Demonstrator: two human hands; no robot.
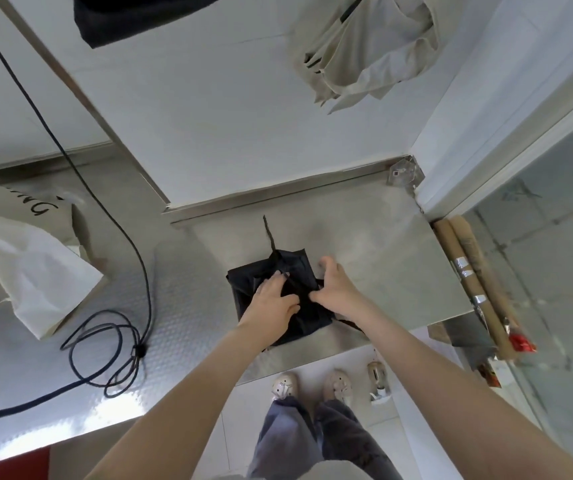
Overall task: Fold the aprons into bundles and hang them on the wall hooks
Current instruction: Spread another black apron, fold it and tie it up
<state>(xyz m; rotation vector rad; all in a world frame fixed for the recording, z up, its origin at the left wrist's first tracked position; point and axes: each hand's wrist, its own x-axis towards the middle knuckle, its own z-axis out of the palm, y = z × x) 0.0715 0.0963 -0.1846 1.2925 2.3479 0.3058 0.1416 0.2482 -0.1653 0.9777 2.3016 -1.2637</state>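
A black apron (243,282), folded into a small square bundle, lies on the steel counter (382,258). One thin black strap (268,233) trails from it toward the wall. My left hand (273,301) lies on the bundle's middle with fingers stretched forward, pressing it down. My right hand (335,289) is at the bundle's right side, its thumb and fingers pinching the fabric near the centre. A beige apron (364,50) hangs in loose folds on the white wall at top right. Another black cloth (132,19) hangs at the top left of the wall.
A black cable (112,344) runs down the wall and coils on the counter at left. A crumpled white paper bag (25,275) lies at far left. Brown rolls (475,285) with silver tape lean beside the counter's right edge. My feet (313,384) stand on the tiled floor below.
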